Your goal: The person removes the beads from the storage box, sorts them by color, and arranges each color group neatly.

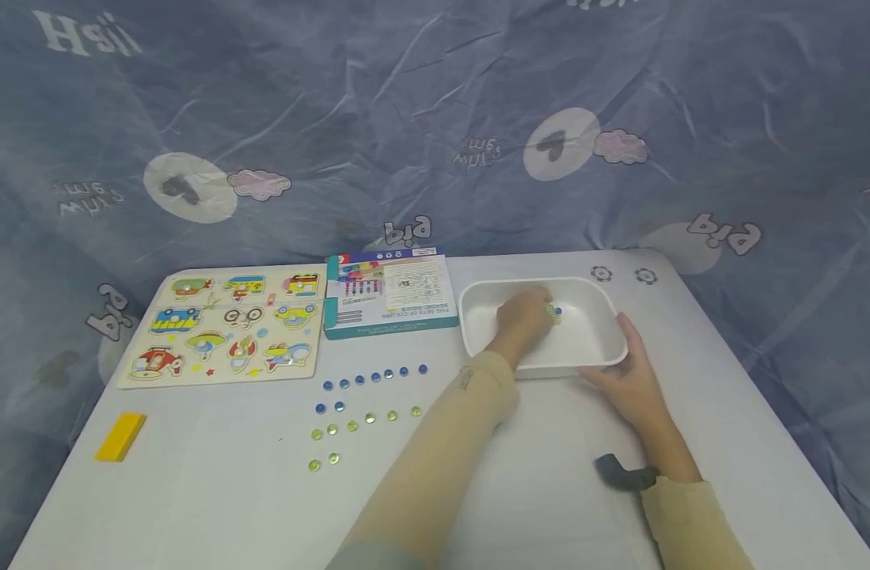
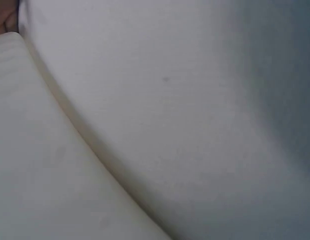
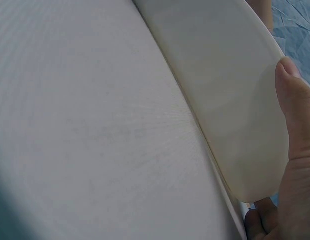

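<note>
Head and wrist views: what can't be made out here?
- Head: beads in the tray; left hand covers them, count unclear.
- Left wrist: only blurred white surface; hand not visible.
- Right wrist: right hand cut off by the edge; tray's inside hidden by its wall.

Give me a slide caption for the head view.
Left hand reaches into a white tray of beads while the right hand steadies its corner.

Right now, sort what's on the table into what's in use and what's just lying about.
In use:
left hand, pinching beads in the white tub
right hand, its grip on the tub's corner
blue beads
green beads

Lying about:
vehicle puzzle
bead box
yellow block
</note>
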Available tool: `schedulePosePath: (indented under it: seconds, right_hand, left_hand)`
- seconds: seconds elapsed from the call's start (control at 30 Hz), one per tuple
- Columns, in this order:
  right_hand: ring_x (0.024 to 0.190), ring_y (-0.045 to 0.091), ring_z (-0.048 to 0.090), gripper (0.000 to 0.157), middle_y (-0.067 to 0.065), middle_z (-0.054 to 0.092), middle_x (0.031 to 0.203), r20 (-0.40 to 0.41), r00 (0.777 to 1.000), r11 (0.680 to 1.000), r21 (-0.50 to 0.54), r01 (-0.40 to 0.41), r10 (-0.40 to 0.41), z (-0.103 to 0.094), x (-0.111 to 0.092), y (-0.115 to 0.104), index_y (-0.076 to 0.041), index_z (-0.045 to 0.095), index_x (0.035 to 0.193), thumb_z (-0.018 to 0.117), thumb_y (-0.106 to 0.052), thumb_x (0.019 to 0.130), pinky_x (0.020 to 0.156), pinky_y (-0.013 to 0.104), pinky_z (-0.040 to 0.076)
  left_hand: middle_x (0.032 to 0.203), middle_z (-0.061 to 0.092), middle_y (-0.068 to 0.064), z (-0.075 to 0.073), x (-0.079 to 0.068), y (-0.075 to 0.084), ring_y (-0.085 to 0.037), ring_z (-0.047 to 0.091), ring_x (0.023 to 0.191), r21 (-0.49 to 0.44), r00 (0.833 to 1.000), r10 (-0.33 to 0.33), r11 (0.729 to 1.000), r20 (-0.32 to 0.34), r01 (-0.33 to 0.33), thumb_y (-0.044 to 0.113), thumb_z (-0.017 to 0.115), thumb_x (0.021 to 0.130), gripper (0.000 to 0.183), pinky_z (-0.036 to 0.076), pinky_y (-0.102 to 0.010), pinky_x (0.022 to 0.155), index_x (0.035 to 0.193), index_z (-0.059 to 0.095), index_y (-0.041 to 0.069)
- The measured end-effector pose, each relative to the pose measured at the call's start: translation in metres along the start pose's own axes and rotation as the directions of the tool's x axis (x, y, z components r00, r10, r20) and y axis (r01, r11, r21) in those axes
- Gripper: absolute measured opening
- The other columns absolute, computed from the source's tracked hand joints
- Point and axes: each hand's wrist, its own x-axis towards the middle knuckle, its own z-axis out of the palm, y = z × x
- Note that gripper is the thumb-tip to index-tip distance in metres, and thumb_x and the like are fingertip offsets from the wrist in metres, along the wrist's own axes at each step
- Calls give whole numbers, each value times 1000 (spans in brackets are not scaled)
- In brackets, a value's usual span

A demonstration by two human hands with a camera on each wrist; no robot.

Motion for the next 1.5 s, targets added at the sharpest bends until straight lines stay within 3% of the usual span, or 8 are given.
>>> schedulePosePath:
  seconds: [0.23, 0.53, 0.77, 1.03, 1.23, 1.5]
  right_hand:
    - [146, 31, 15, 114, -6, 12, 159, 7, 1000, 1000, 21, 8, -8, 2, 0, 0, -39, 0, 150, 82, -36, 71, 116, 56, 10]
    - [146, 31, 15, 113, -5, 13, 159, 3, 999, 999, 27, 34, -34, 0, 0, 1, -39, 1, 150, 82, -33, 71, 116, 55, 10]
    - [147, 30, 14, 114, -8, 13, 159, 0, 1000, 999, 16, 28, -28, 1, -3, 0, -39, 1, 150, 82, -33, 71, 116, 56, 9]
    - [146, 33, 12, 114, -2, 12, 159, 11, 1000, 999, 22, 24, -25, -1, -2, 0, -36, 0, 151, 82, -34, 71, 115, 59, 8]
    - [147, 32, 12, 114, -3, 12, 159, 10, 1000, 1000, 17, 12, -12, -1, -1, 1, -36, 0, 151, 81, -36, 71, 115, 59, 7]
    - [147, 32, 10, 113, -4, 11, 159, 9, 1000, 1000, 9, 4, -4, -2, -2, 1, -40, 0, 150, 81, -39, 71, 115, 59, 7]
  left_hand:
    - [120, 63, 14, 3, 5, -1, -12, 58, 111, 19, 999, -45, 999, -27, 46, 18, 64, 83, 38, 43, -38, 97, 118, 62, 32]
    - [115, 65, 13, 8, 8, -3, -11, 60, 107, 43, 999, -2, 999, -45, 4, 25, 71, 79, 34, 46, -35, 93, 113, 65, 29]
    - [100, 68, 13, 11, 11, -4, -9, 62, 93, 62, 998, 5, 998, -58, -2, 26, 73, 78, 22, 48, -32, 86, 99, 68, 26]
    - [74, 60, 8, 7, 9, -6, -11, 57, 71, 184, 989, -12, 982, -149, 40, 26, 72, 77, 15, 46, -28, 68, 75, 58, 22]
    - [66, 56, 6, 5, 7, -5, -11, 54, 62, 185, 991, -8, 982, -130, 32, 25, 68, 80, 21, 44, -27, 58, 66, 52, 20]
    - [69, 55, 9, 5, 4, -2, -10, 52, 66, 133, 995, 22, 991, -94, -9, 36, 67, 82, 21, 44, -28, 65, 69, 56, 23]
